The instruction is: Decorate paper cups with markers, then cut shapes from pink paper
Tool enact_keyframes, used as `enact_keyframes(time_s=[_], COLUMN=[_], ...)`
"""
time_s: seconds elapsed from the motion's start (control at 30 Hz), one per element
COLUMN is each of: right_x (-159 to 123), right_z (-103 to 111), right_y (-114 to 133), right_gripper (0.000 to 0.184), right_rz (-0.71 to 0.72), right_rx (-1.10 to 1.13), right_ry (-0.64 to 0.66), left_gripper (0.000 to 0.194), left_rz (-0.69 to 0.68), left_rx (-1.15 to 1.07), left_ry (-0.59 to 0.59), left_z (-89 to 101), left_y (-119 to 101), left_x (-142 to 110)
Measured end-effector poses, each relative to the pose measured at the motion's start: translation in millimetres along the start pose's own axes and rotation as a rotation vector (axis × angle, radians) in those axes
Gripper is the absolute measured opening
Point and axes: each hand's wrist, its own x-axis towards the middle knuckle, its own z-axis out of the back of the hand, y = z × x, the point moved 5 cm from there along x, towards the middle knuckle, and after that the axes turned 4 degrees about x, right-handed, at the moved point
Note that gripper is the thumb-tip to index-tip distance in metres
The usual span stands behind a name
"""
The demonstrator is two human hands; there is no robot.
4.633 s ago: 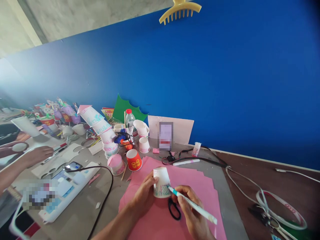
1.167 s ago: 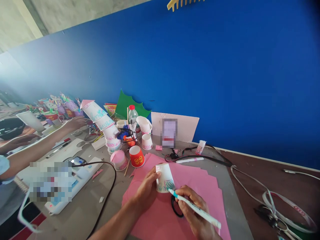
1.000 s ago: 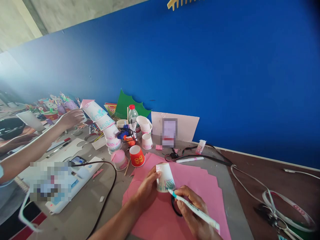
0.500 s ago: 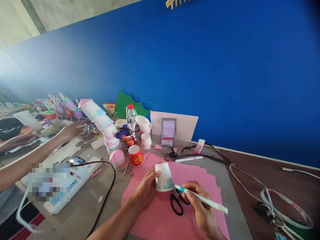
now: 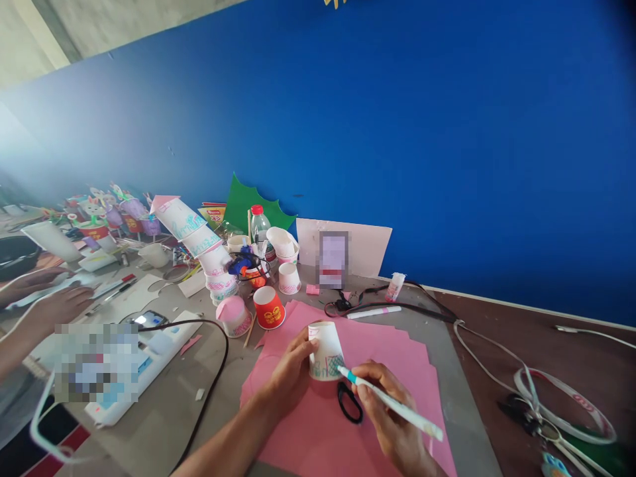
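Observation:
My left hand (image 5: 297, 361) is closed around a white paper cup (image 5: 324, 343) that carries green and pink drawn patterns near its lower rim. In my right hand (image 5: 388, 411) is a white marker (image 5: 397, 402) with a teal band, pinched between the fingers. Its tip touches or nearly touches the green crosshatched patch on the cup. Below both hands lie sheets of pink paper (image 5: 308, 430). A pair of scissors (image 5: 350, 402) rests on the paper between my hands; one black handle loop shows and the rest is hidden.
A leaning stack of decorated cups (image 5: 211, 255), a red cup (image 5: 269, 308) and a pink-topped cup (image 5: 233, 317) stand behind to the left. Another marker (image 5: 373, 313) lies behind the paper. A power strip (image 5: 136, 371) and black cable lie left. Another person's hands (image 5: 59, 305) work at far left.
The marker in my right hand has shifted slightly left along the green patch. The other person's arm at left has drawn back toward the lower left. The view has shifted slightly.

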Motion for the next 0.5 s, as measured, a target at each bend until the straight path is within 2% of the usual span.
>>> enact_keyframes(time_s=[0.13,0.5], right_x=[-0.7,2.2], right_z=[-4.8,-8.9], right_y=[9.1,11.4], right_gripper=[0.02,0.016], right_rz=[0.048,0.061], right_rx=[-0.027,-0.047], right_ry=[0.037,0.037], left_gripper=[0.038,0.039], left_rz=[0.019,0.001], left_rx=[0.021,0.039], left_ry=[0.038,0.058], left_z=[-4.1,-1.2], left_y=[-0.9,2.7], left_x=[-0.8,0.3])
